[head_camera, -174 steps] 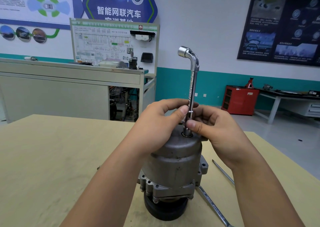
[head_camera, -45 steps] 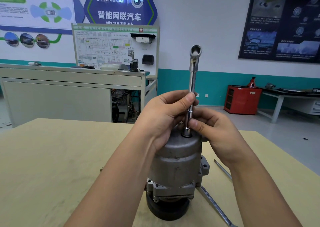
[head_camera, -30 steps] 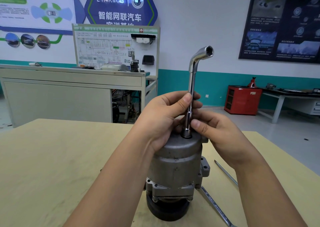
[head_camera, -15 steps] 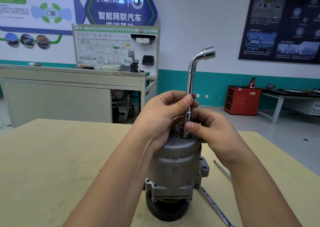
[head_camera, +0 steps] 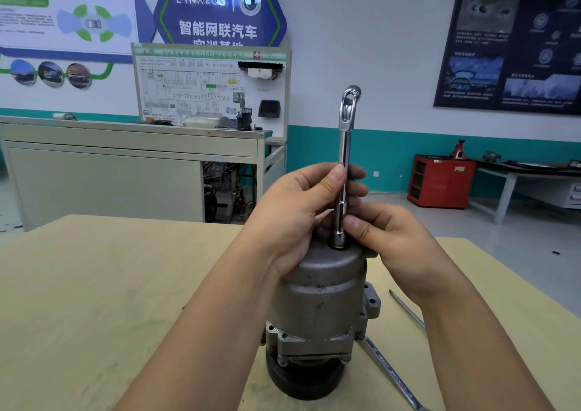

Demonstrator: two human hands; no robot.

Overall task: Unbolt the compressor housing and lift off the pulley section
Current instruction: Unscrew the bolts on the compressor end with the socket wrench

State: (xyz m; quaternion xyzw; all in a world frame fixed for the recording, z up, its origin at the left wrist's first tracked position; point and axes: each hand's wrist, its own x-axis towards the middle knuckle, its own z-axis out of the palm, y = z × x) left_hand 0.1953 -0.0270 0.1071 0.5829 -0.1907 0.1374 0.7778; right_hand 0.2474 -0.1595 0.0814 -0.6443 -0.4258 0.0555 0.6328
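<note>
Half a second ago the bent head of the L-shaped socket wrench (head_camera: pixel 344 171) pointed right. Now it is seen end-on, so the tool has turned about a quarter turn, while the shaft stands upright on the same spot. Both hands have kept their places. The left hand (head_camera: pixel 301 209) grips the shaft with its thumb in front and its fingers curled behind. The right hand (head_camera: pixel 396 241) pinches the lower end just above the socket, which sits on a bolt on top of the compressor housing (head_camera: pixel 320 297).

The compressor stands on end, its black pulley (head_camera: pixel 301 379) down on the bench (head_camera: pixel 94 285). A flat spanner (head_camera: pixel 388 369) lies just right of its base, with a thin rod (head_camera: pixel 407 310) beyond it.

The blue wall sign (head_camera: pixel 220 8) reads "LYNK&CO" and "智能网联汽车". The wiring board (head_camera: pixel 209 87) below it shows "HV"; its finer print is too small to read.
</note>
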